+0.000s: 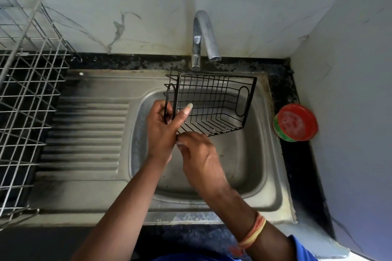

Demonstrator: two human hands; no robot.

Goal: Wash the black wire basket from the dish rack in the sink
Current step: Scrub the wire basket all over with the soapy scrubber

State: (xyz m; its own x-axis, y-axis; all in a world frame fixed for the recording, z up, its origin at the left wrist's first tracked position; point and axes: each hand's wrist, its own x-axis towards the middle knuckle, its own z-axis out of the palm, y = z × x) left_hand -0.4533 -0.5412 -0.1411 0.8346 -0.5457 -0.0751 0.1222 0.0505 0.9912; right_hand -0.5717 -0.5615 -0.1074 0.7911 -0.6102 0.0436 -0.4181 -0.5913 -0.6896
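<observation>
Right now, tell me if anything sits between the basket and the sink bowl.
Nothing visible does. The left hand grips the basket over the sink, whose bowl below it looks bare; the tap stands behind it.

Counts: one black wire basket, just off centre toward 12 o'clock. Two hands at centre: left hand and right hand. One sink. One tap at 12 o'clock. One dish rack at 9 o'clock. One red-and-green round tub at 3 o'clock. One orange wristband at 5 o'clock.
</observation>
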